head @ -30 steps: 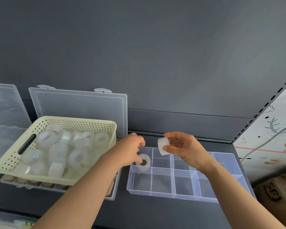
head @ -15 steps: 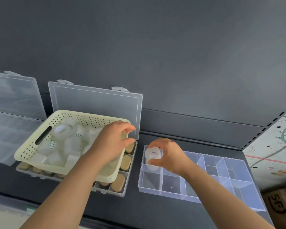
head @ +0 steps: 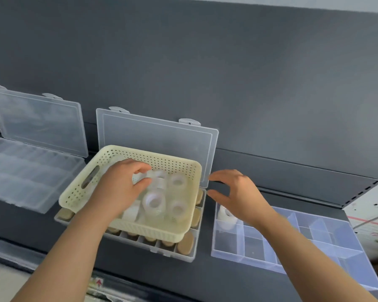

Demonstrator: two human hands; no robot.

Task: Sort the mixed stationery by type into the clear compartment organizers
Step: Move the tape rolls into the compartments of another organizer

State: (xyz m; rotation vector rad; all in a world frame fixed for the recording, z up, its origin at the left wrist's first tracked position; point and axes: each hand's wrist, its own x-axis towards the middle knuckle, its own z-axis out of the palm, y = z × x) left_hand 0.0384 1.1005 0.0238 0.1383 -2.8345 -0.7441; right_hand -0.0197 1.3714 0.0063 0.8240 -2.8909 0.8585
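left hand [head: 118,189] curls over tape rolls [head: 154,200] in the basket [head: 153,229], grip unclear; right hand [head: 241,194] spread.

The basket [head: 153,152] is open from above, but the left hand [head: 120,188] fills its left half and rolls [head: 154,200] crowd the right half, leaving little bare floor. The upright lid [head: 157,136] just behind it blocks any approach from the back. The basket covers most of the middle organizer [head: 162,250], so only the front row and right column are reachable. A narrow strip of shelf [head: 205,236] separates it from the right organizer [head: 253,247], and the right hand [head: 238,192] hovers, fingers spread, above that strip. In the right organizer, 1 compartment, the back-left, is taken by a roll [head: 226,215], and the forearm crosses the middle ones.
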